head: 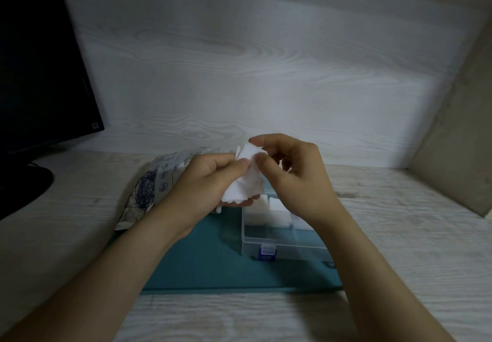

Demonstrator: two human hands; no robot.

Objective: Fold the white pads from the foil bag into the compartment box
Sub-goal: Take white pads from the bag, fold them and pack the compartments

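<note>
In the head view, 2 hands meet above the far edge of a teal mat (202, 261) on the desk (399, 235). The left hand (202, 182) curls around a small stack of white pads (247, 179), its thumb pressed on top. The right hand (295, 179) pinches the top pad's upper edge between thumb and forefinger.

The foil bag (157, 182) lies behind the left hand, at the mat's far left corner. The clear box (266, 238), blue latch (267, 252) at its near side, sits on the mat below the hands, with white pads in its far compartments (257, 210). A dark monitor (40, 75) stands at the desk's far left.
</note>
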